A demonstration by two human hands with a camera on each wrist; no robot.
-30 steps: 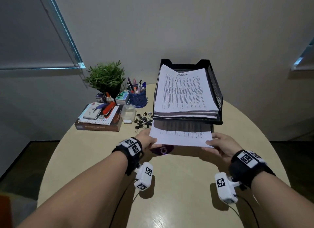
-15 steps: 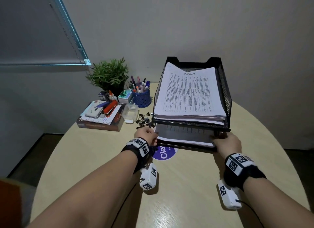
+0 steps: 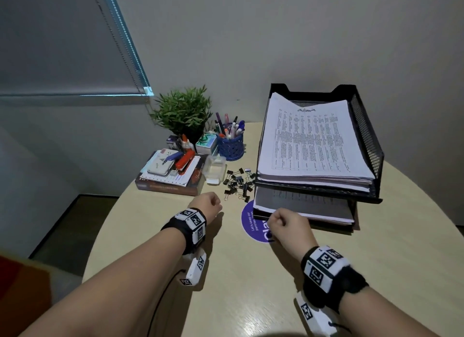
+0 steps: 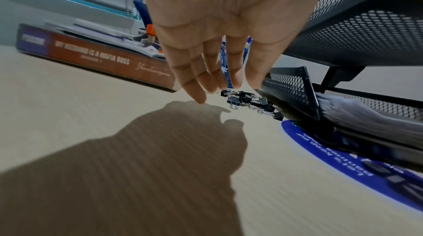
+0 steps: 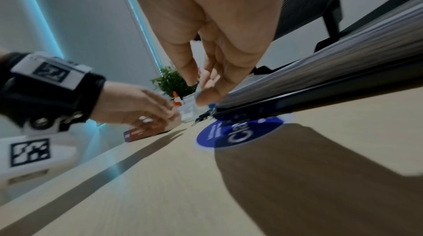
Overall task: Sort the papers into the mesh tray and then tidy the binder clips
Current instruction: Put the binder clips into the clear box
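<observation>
The fingers (image 4: 199, 79) of the left hand (image 3: 206, 206) hang loosely extended and a little apart, clamped on nothing, their tips just above the bench (image 3: 238, 286) and near the closest of the binder clips (image 3: 238, 182). In the right wrist view the right hand (image 3: 286, 224) shows its fingers (image 5: 215, 80) loosely bent, with nothing between them; it hovers in front of the lower tier of the mesh tray (image 3: 366, 145), over the round blue sticker (image 3: 253, 226).

The papers (image 3: 311, 143) lie stacked in both tiers of the tray, so the sorting looks done and the step in hand is most likely gathering the clips. They lie in a loose black heap on the bench, hard against the tray's left front corner, with a small clear plastic box (image 3: 215, 169) just beyond them beside the book (image 3: 168, 186).

To do this well, the left hand should probably sweep or pinch from the outer edge of the heap inward, so clips do not skid under the tray's lower tier. Picking a few at a time by the black bodies seems safer than grabbing the wire handles, which tangle and flip. If the clear box is meant for them, which the views do not settle, drawing it closer first with the right hand would shorten each carry. The pen cup (image 3: 230, 145) and plant (image 3: 184, 110) stand close behind, so a low, short reach avoids knocking them.
</observation>
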